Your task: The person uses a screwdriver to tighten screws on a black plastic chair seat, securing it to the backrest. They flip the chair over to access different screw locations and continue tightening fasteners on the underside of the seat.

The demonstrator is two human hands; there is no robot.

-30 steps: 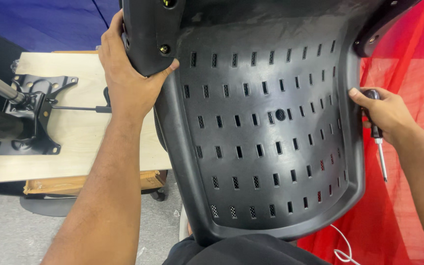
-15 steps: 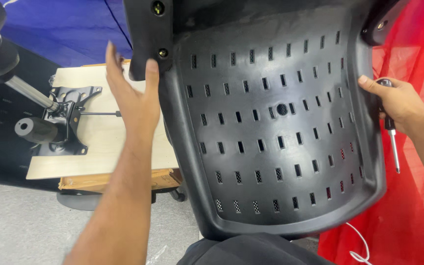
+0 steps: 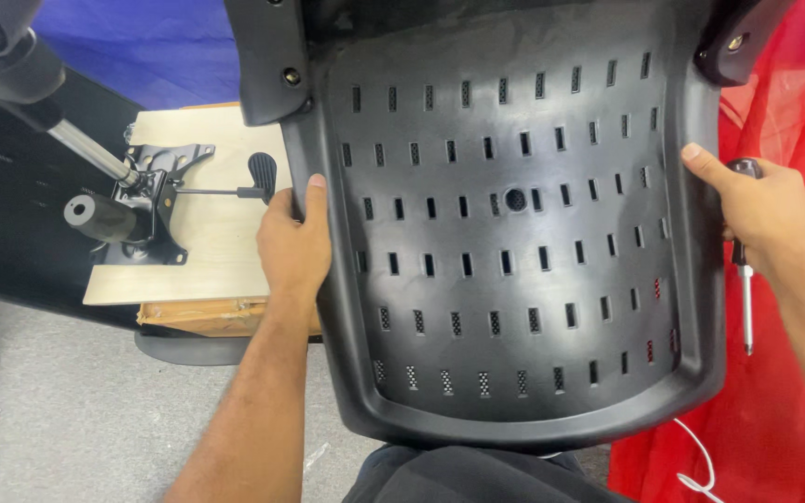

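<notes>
A large black plastic chair shell (image 3: pixel 514 242) with rows of small slots fills the middle of the head view, leaning over my lap. My left hand (image 3: pixel 293 244) grips its left rim, thumb on the inner face. On the right rim rests the thumb of my right hand (image 3: pixel 755 214), which also holds a screwdriver (image 3: pixel 745 298) with its metal shaft pointing down. Black armrest brackets (image 3: pixel 267 65) with screws sit at the shell's top corners.
To the left, a black chair tilt mechanism (image 3: pixel 146 210) with a lever and gas cylinder (image 3: pixel 67 140) lies on a light wooden board (image 3: pixel 207 251). Red fabric (image 3: pixel 794 102) hangs on the right, blue cloth at the back, grey floor below.
My left hand has slid from the upper bracket down along the left rim. The view has shifted, so the shell sits more centred and the tilt mechanism shows more fully.
</notes>
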